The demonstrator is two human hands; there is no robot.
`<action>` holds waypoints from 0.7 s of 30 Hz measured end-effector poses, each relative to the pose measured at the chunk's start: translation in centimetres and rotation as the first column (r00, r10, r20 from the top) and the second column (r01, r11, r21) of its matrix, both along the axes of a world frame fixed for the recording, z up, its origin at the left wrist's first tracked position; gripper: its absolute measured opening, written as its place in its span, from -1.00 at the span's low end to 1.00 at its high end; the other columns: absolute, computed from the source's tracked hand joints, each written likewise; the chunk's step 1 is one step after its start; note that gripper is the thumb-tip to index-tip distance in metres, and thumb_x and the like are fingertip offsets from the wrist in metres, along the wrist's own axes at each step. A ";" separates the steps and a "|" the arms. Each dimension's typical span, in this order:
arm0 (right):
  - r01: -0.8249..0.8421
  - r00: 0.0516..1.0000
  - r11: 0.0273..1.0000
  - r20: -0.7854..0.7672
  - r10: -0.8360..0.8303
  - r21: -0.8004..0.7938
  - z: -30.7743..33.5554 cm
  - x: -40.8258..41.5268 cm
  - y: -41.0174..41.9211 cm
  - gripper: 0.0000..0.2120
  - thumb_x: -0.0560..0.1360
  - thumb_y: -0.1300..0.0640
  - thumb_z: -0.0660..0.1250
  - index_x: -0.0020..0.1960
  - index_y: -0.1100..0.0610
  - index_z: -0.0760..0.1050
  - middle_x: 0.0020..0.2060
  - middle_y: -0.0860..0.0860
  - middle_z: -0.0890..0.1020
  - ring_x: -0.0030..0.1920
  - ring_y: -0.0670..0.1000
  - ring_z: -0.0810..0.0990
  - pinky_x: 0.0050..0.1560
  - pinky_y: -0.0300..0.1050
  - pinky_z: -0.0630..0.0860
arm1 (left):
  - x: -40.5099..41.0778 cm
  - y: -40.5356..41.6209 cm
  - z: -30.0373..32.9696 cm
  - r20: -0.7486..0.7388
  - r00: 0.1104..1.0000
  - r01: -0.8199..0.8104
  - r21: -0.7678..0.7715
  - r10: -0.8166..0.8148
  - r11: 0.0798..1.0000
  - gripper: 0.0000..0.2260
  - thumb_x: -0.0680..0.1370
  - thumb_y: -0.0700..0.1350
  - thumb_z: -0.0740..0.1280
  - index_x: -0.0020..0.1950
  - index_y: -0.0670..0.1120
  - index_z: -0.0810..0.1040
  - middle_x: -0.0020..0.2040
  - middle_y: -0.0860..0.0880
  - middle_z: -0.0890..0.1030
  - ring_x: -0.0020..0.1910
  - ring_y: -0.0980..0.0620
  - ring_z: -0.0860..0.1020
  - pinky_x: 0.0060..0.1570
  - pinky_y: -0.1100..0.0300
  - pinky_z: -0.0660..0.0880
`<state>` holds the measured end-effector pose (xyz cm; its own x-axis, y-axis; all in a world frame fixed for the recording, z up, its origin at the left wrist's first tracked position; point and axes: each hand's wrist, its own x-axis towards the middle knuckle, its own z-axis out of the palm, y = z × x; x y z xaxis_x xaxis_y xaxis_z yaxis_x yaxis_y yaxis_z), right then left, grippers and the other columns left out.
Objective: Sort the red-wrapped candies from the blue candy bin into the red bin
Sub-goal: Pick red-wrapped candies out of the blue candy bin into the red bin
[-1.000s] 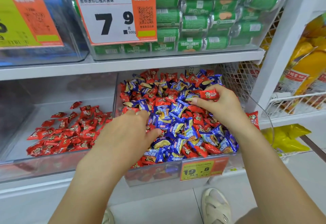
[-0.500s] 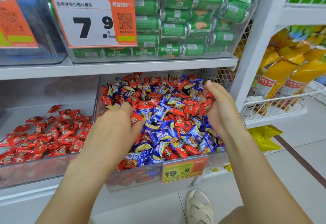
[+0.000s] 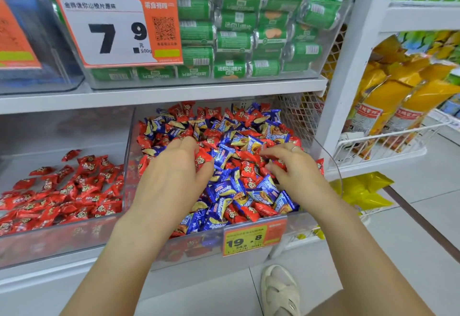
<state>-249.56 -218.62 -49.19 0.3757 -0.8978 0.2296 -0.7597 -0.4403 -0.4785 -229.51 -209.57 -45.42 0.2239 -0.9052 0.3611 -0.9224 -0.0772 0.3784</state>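
The clear bin (image 3: 302, 223) in the middle of the lower shelf holds a heap of mixed red and blue candies (image 3: 239, 191). My left hand (image 3: 174, 176) lies on the left of the heap, fingers curled round red-wrapped candies; one red candy (image 3: 202, 161) sticks out by the thumb. My right hand (image 3: 292, 166) is on the right of the heap, its curled fingers pinching red candies (image 3: 278, 164). To the left stands the red bin (image 3: 49, 243), a clear bin with only red candies (image 3: 74, 191) spread over its floor.
An orange price tag (image 3: 251, 239) hangs on the mixed bin's front. The white shelf (image 3: 161, 94) above carries a bin of green rolls (image 3: 249, 29). A wire basket (image 3: 385, 141) with yellow bags stands to the right. My sandalled foot (image 3: 281, 290) is below.
Both hands stayed in the mixed bin. My right hand came down from the back of the heap to its right side, and the left hand shifted up and right, gathering red candies.
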 end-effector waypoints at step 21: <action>-0.007 0.973 0.992 -0.228 0.035 0.123 2.1 0.3 0.0 -0.63 0.46 0.08 0.36 0.26 -0.10 0.52 0.08 -0.05 0.58 0.14 0.03 0.54 0.11 -0.08 0.48 | -4.0 -6.6 -1.2 0.215 0.918 0.193 0.495 -0.334 0.847 -0.39 0.50 0.24 0.26 0.48 0.13 0.15 0.03 -0.06 0.47 0.04 -0.09 0.52 -0.12 0.06 0.48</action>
<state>-249.30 -218.59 -47.07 0.4249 -0.9049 0.0254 -0.8464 -0.4071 -0.3433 -233.53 -216.21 -46.67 -0.0946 -0.9909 -0.0960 -0.9928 0.0868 0.0823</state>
